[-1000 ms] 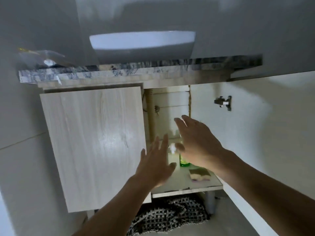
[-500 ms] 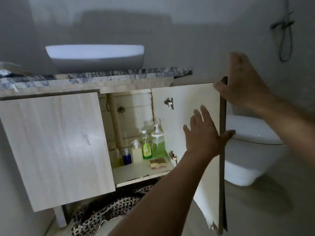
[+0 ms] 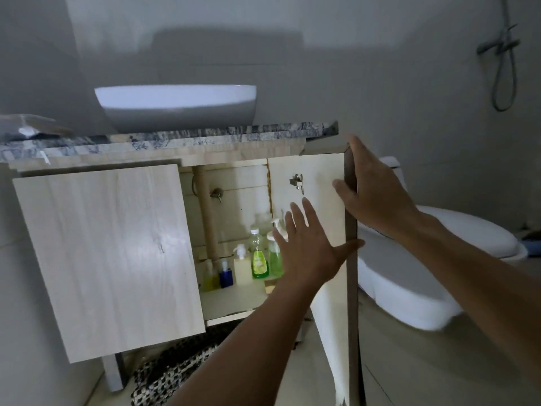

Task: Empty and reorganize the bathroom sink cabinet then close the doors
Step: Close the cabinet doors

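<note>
Labels unreadable | left hand [image 3: 310, 247] spread flat by right door [image 3: 325, 200] | right hand [image 3: 377, 194] grips door edge

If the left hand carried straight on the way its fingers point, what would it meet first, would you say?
Probably the inner face of the open right cabinet door: the left hand, fingers straight, points up and inward across it. Depth is unclear, so contact cannot be judged.

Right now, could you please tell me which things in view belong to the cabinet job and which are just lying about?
Job:
right cabinet door, gripped by right hand
left hand, open against that door
left cabinet door
bottles on the cabinet shelf

Lying about:
sink basin
toilet
woven mat
shower hose
</note>
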{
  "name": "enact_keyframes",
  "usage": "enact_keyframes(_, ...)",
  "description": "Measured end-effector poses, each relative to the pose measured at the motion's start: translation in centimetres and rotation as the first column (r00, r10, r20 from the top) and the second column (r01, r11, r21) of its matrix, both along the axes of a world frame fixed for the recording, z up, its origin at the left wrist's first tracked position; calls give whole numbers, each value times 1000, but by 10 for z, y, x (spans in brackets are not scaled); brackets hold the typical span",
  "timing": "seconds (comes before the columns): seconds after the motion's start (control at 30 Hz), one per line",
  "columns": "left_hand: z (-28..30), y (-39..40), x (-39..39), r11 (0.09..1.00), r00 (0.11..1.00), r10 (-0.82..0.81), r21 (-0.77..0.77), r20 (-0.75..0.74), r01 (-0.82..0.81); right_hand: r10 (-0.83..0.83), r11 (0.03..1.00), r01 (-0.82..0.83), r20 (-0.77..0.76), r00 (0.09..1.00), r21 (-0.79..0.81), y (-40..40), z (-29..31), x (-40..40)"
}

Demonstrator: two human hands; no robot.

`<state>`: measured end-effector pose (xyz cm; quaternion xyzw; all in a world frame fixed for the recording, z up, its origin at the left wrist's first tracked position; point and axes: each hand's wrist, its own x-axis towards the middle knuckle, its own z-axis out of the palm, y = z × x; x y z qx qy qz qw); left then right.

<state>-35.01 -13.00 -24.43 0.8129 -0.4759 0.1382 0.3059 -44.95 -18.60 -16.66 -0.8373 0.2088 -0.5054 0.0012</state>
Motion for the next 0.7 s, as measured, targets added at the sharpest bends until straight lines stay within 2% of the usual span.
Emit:
enact_keyframes(0.23,-5,60,68,993,987,108,-50,121,-103,117,988,-125,-94,989,-94,36,2,58)
enact_keyframes(0.43,-20,95,156,957,939,288,-97,190,-273,172,956,-199,-139,975,-217,53,3,136)
enact_keyframes(0.6,-18,110,229,916,904,402,-57,146,-398,188,947,-229,-187,964,-226,56,10,225)
enact_keyframes(0.7,-19,109,269,881,872,473,-53,122,-471,150,954,-190,-178,972,-232,55,9,269)
